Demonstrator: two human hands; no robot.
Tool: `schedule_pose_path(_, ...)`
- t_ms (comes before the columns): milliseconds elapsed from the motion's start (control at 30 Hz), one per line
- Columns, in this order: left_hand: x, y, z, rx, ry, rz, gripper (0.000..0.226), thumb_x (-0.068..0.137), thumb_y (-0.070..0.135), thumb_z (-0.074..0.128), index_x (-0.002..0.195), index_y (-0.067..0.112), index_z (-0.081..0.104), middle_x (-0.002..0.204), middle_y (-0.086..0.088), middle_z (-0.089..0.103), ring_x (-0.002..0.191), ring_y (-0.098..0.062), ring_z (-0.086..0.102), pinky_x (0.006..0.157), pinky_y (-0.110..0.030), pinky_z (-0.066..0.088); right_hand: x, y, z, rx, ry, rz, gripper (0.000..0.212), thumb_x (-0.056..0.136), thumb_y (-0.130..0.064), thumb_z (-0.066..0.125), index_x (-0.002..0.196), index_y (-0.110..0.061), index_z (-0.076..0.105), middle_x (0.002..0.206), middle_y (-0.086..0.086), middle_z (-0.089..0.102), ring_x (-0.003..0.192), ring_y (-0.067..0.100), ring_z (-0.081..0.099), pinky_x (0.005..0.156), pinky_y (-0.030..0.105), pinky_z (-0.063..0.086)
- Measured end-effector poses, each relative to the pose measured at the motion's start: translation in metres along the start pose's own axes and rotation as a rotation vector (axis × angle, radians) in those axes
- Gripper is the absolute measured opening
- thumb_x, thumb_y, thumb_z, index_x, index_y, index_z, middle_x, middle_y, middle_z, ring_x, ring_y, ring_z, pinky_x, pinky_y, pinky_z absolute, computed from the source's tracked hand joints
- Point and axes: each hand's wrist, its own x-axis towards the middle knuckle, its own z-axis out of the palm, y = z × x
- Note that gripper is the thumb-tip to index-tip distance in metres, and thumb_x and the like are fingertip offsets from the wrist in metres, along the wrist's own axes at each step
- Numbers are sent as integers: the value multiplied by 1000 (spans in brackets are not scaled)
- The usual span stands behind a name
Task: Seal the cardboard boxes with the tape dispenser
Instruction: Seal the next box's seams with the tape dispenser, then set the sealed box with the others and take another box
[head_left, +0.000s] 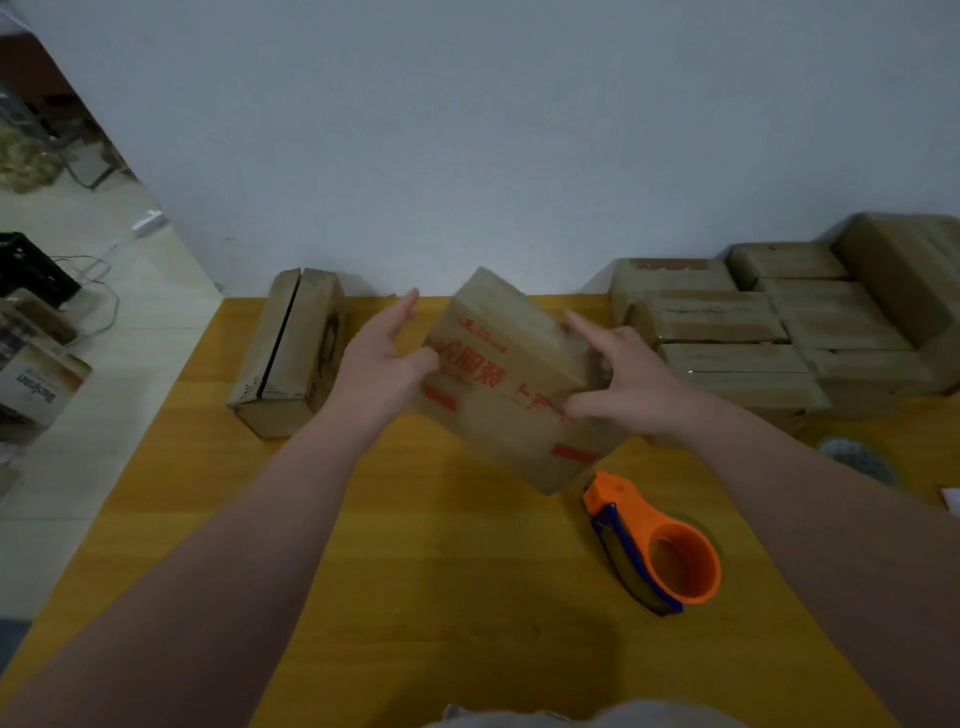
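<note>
A cardboard box with red print (511, 374) is tilted in the middle of the yellow table (415, 571), one corner down near the front. My left hand (382, 364) grips its left side and my right hand (626, 379) grips its right side. An orange and blue tape dispenser (657, 545) lies on the table just in front of and to the right of the box, touched by neither hand. Another cardboard box (288, 353) with an open slit along its top rests at the table's back left.
A stack of several cardboard boxes (779, 322) fills the back right of the table against the pale wall. A grey roll-like object (857, 460) lies at the right edge. Off the table's left edge is floor with a black crate (31, 270), cables and cartons.
</note>
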Motion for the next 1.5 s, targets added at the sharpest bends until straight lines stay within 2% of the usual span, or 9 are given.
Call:
schedule_pose_path(167,41,1,28,151,25,52,59,92,9,56,146,25,38,139,6,47,114,-4,43,84,-20,37,43,11,-15,-98,231,214,95,77,-46,69,151,-44,8,141,7,25,132,34,29,107,51,38)
schedule_pose_path(300,69,-2,48,184,53,22,58,92,7,53,146,23,37,128,4,47,92,-21,54,69,-27,41,77,19,-24,-295,376,348,88,80,-59,59,152,-33,15,141,16,31,128,38,36,99,48,43)
schedule_pose_path(367,81,-5,55,213,64,10,57,92,7,52,145,22,37,126,4,49,87,-22,51,73,-29,43,92,20,-26,-354,426,407,86,83,-60,55,151,-27,16,142,19,32,129,40,34,91,46,43)
schedule_pose_path(500,103,-10,66,321,15,2,56,93,10,53,146,19,37,127,2,48,113,-26,50,94,-32,39,120,26,-30,-336,455,507,85,83,-58,55,151,-24,17,146,19,27,133,40,26,88,45,43)
schedule_pose_path(733,120,-31,65,469,-23,-9,54,92,14,54,144,18,40,135,-4,48,115,-30,48,102,-44,39,147,39,-18,-358,504,549,77,82,-52,56,146,-20,28,141,22,31,129,39,31,103,45,29)
schedule_pose_path(1000,131,-56,24,685,96,-102,50,93,19,53,142,17,44,143,-11,41,129,-34,37,104,-47,38,161,-2,3,-531,523,313,66,88,-50,54,141,-15,36,144,17,33,133,35,30,108,46,29)
schedule_pose_path(1167,131,-83,-32,1022,314,-352,65,88,31,55,146,21,28,152,-15,24,140,-37,20,115,-57,17,149,-34,29,-473,379,117,47,91,-43,54,130,-17,50,133,8,39,123,26,37,93,38,39)
schedule_pose_path(1300,115,-126,-72,895,271,-713,88,81,51,63,150,25,15,153,-22,16,139,-47,16,109,-64,23,128,-37,47,-383,278,31,43,92,-40,53,130,-19,52,130,4,40,122,22,36,84,34,48)
schedule_pose_path(1500,82,-149,-76,1050,83,-573,81,86,56,54,151,31,14,151,-17,20,138,-40,19,111,-54,25,90,-23,54,-329,170,39,43,95,-38,52,134,-22,52,133,2,43,126,21,41,88,34,46)
